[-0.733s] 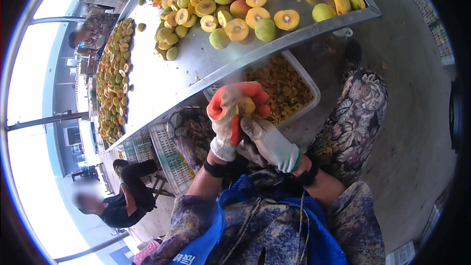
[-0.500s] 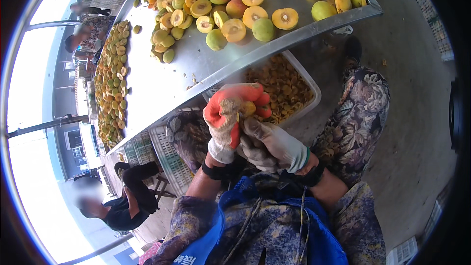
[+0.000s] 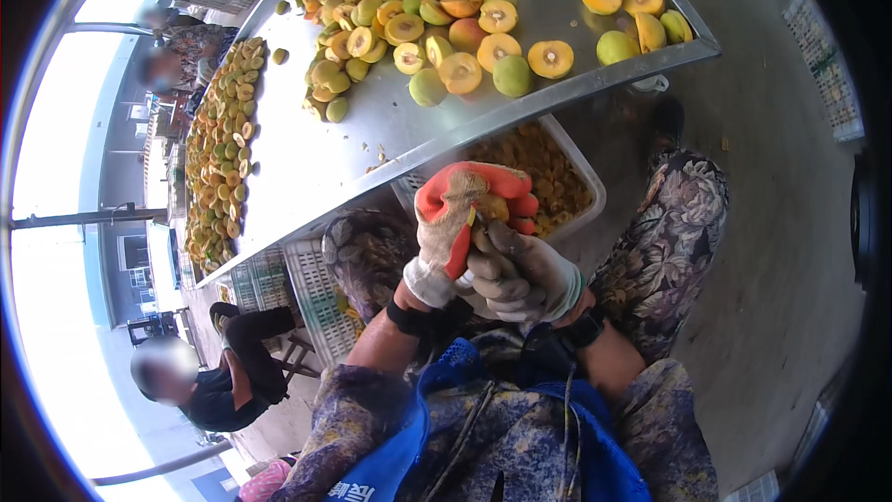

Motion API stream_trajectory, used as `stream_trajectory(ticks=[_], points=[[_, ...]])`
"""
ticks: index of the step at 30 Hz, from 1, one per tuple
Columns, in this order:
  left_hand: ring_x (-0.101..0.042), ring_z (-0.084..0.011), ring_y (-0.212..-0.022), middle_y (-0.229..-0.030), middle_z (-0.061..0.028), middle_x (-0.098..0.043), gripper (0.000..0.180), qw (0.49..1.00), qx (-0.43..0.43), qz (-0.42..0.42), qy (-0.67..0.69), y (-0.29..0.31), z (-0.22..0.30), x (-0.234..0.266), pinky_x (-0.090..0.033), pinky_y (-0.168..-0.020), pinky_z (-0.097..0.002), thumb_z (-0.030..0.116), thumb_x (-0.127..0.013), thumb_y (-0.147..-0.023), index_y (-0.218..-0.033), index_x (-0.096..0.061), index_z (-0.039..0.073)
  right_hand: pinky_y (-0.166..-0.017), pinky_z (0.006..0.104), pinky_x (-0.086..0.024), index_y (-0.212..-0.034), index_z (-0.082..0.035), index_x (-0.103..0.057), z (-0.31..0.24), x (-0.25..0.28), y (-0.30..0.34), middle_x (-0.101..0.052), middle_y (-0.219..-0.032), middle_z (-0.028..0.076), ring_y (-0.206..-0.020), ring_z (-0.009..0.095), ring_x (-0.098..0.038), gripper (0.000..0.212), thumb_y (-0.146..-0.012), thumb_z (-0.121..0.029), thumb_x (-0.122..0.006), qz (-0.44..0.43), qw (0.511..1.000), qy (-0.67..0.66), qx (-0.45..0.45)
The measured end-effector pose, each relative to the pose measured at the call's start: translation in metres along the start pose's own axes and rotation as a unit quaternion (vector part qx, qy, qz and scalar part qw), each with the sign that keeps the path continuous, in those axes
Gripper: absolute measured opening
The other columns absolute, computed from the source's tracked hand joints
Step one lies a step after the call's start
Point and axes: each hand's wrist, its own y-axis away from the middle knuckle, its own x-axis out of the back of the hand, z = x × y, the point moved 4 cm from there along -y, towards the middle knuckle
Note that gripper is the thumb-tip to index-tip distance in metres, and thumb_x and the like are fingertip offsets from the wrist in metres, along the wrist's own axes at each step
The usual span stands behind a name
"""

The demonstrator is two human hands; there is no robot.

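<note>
Both my hands meet over the near edge of the metal table, in front of my lap. My left hand (image 3: 462,209), in a cream glove with orange-red coating, curls around a small yellow-orange peach piece (image 3: 495,208). My right hand (image 3: 520,271), in a grey-stained white glove, presses against that piece with its thumb. Its other fingers are folded in, and whatever they grip is hidden. Below my hands, a pale plastic bin (image 3: 595,184) holds many brownish-yellow fruit scraps. On the table lies a heap of halved green-and-yellow peaches (image 3: 405,30), some with pits showing.
The metal table (image 3: 372,144) has a raised rim and several peach halves (image 3: 644,4) at its right corner. Another long heap of fruit (image 3: 223,144) lies along its left side. A green-and-white crate (image 3: 321,293) stands by my leg. A seated person (image 3: 228,381) is at left; others sit farther back.
My hands have shifted slightly right in the picture, still together around the peach piece. My right fingers are curled more tightly. The table and heaps appear shifted as the view moved.
</note>
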Motion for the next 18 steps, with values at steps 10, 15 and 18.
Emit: stream_trajectory(ticks=[10, 15, 18], points=[[-0.069, -0.0177, -0.082, -0.097, -0.0102, -0.073, 0.028, 0.733, -0.150, 0.336, -0.572, 0.093, 0.153, 0.180, -0.058, -0.074, -0.0337, 0.022, -0.067, -0.094, -0.109, -0.072, -0.001, -0.041, 0.0254, -0.031, -0.099, -0.010, -0.064, 0.013, 0.030, -0.038, -0.039, -0.063, -0.003, -0.043, 0.010, -0.032, 0.055, -0.097, -0.064, -0.051, -0.225, 0.928, -0.296, 0.030], [-0.066, -0.0113, -0.094, -0.102, -0.0045, -0.073, 0.026, 0.782, -0.198, 0.259, -0.531, 0.011, 0.144, 0.120, -0.053, -0.084, -0.0267, 0.007, -0.064, -0.092, -0.118, -0.069, 0.003, -0.043, 0.0270, -0.026, -0.091, -0.013, -0.065, 0.016, 0.047, -0.043, -0.034, -0.058, -0.005, -0.044, 0.011, -0.028, 0.054, -0.097, -0.064, -0.049, 0.011, 0.958, -0.270, 0.099], [-0.066, -0.0248, -0.109, -0.120, -0.0119, -0.068, 0.033, 0.720, -0.221, 0.124, -0.646, -0.093, 0.098, 0.082, -0.054, -0.092, -0.0365, 0.014, -0.070, -0.087, -0.120, -0.068, 0.009, -0.043, 0.0290, -0.029, -0.088, -0.014, -0.064, 0.016, 0.052, -0.034, -0.043, -0.058, -0.002, -0.044, 0.014, -0.033, 0.054, -0.097, -0.065, -0.049, 0.020, 0.958, -0.255, 0.125]])
